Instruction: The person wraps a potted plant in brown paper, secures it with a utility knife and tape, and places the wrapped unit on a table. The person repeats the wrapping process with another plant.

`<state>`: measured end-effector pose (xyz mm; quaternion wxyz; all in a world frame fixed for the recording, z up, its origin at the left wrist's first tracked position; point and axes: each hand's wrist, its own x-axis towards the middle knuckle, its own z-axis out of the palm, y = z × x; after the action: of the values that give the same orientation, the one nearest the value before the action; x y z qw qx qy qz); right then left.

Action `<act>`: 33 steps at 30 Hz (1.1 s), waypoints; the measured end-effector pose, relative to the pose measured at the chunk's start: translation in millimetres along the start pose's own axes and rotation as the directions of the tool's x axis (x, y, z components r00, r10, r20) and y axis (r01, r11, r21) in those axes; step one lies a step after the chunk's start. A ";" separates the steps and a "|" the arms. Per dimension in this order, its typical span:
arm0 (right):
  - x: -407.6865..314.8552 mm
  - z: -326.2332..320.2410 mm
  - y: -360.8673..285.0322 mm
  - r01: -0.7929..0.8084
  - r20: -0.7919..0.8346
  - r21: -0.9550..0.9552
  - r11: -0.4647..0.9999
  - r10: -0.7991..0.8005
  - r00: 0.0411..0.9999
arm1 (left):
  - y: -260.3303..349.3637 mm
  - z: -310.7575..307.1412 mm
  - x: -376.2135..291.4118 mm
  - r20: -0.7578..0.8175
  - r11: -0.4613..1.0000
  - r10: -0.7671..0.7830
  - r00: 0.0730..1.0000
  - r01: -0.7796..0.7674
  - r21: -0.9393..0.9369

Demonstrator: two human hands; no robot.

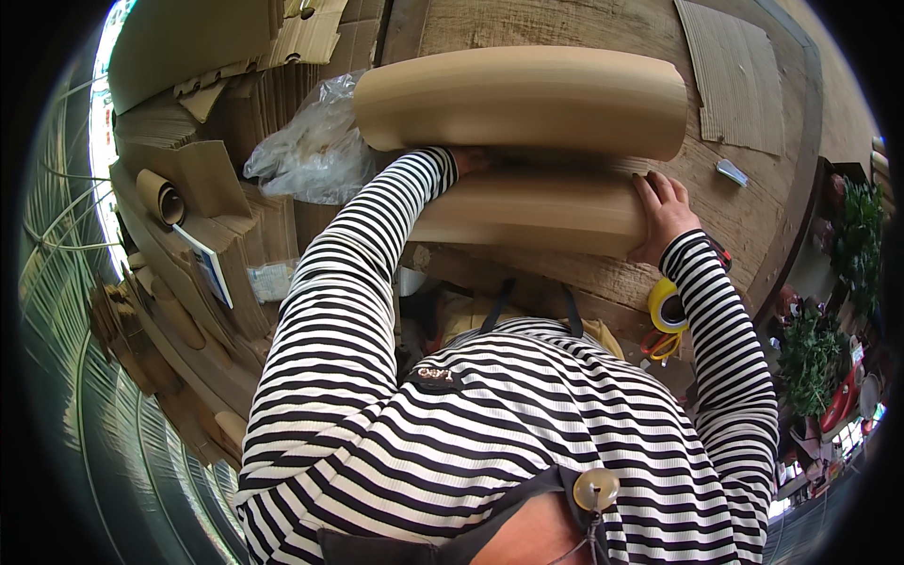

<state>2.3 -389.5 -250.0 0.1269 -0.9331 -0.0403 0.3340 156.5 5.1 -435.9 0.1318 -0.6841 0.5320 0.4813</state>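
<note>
A wide curled sheet of brown corrugated cardboard [522, 99] lies across the wooden table [734, 205] before me. Closer to my body is a flatter cardboard section [530, 212]; I cannot tell whether both belong to one piece. My right hand [662, 212] grips the right end of this near section, its fingers over the top and thumb at the lower edge. My left hand [472, 161] reaches in between the curled part and the near section. Its fingers are in shadow and mostly hidden, so their grip is unclear.
Left of the table stand stacked cardboard sheets [265, 233], with a crumpled clear plastic bag [311, 152] beside them. A flat cardboard piece [738, 81] lies at the far right. Near my right forearm are a yellow tape roll [653, 300] and yellow-handled scissors [664, 347].
</note>
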 end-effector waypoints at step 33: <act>31.8 -21.1 12.7 -0.065 0.249 -0.017 0.998 0.067 0.966 | 139.5 -145.6 18.1 -0.335 0.877 -0.124 0.934 -0.055 -0.477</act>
<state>40.2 -401.0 -257.1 0.1058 -0.8851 -0.0265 0.4525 112.1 -162.3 -331.0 -0.1308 -0.7804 0.3989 0.4634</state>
